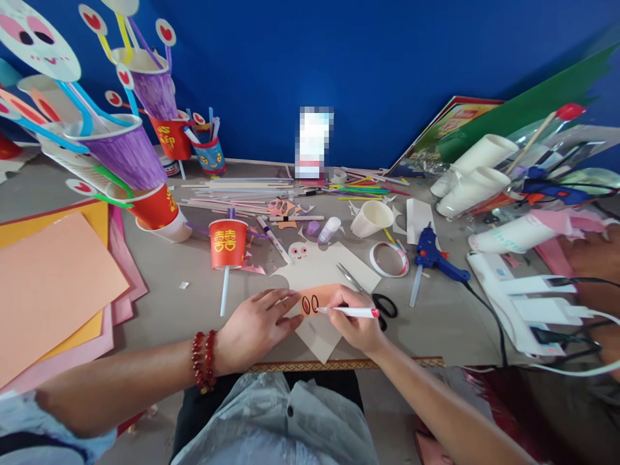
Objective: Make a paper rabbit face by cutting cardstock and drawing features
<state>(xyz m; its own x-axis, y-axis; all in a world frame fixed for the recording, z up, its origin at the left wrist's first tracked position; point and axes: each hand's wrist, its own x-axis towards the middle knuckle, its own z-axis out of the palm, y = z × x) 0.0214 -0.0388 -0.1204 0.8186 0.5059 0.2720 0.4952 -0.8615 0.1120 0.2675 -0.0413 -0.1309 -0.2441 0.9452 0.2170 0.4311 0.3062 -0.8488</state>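
My right hand (356,316) grips a white marker (356,312) with a red end, its tip on a small orange paper piece (332,292). Two black-outlined ovals are drawn on that piece, the left one filled in red. My left hand (259,323) lies with fingers stretched out, their tips at the orange piece's left edge. Underneath is a white sheet (317,342) with cut edges. Black-handled scissors (385,307) lie partly behind my right hand. A red paper cup (227,244) with a straw below stands left of the sheet.
At the right are a blue glue gun (436,255), a tape roll (389,259) and a power strip (513,303) with cables; another person's hand (593,258) is beyond. Decorated cup figures (128,155) and coloured paper (62,284) occupy the left. Straws (237,186) lie along the back.
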